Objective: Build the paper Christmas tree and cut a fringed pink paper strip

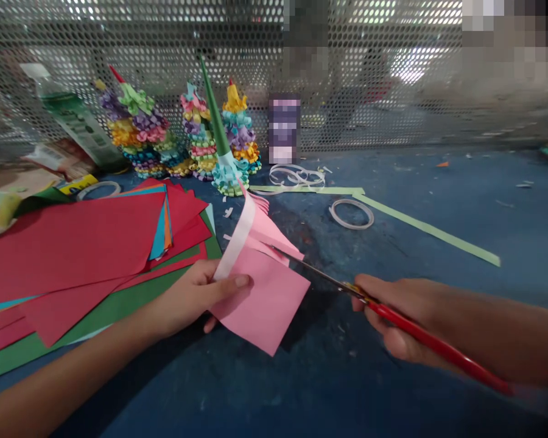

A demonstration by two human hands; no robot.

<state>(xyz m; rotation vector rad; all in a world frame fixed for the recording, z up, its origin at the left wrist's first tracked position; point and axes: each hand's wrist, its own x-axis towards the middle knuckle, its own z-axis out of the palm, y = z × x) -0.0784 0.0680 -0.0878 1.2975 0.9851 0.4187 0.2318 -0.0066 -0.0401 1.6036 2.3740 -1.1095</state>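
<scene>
A sheet of pink paper (267,298) with a white strip along its upper left edge is pinched in my left hand (201,292), thumb on top. Thin fringe cuts show in the paper's far part. My right hand (393,310) is wrapped round red-handled scissors (420,331). Their blades point left and lie across the pink paper, at a cut in it. Beyond the paper stands a green paper cone (215,115) with a light-blue curled fringe at its base.
Red and coloured paper sheets (82,243) are stacked on the left. Fringed cones (139,121) and a green bottle (73,115) stand at the back before a perforated metal screen (164,36). White rings (351,214) and a pale green strip (429,230) lie on the blue table (438,188).
</scene>
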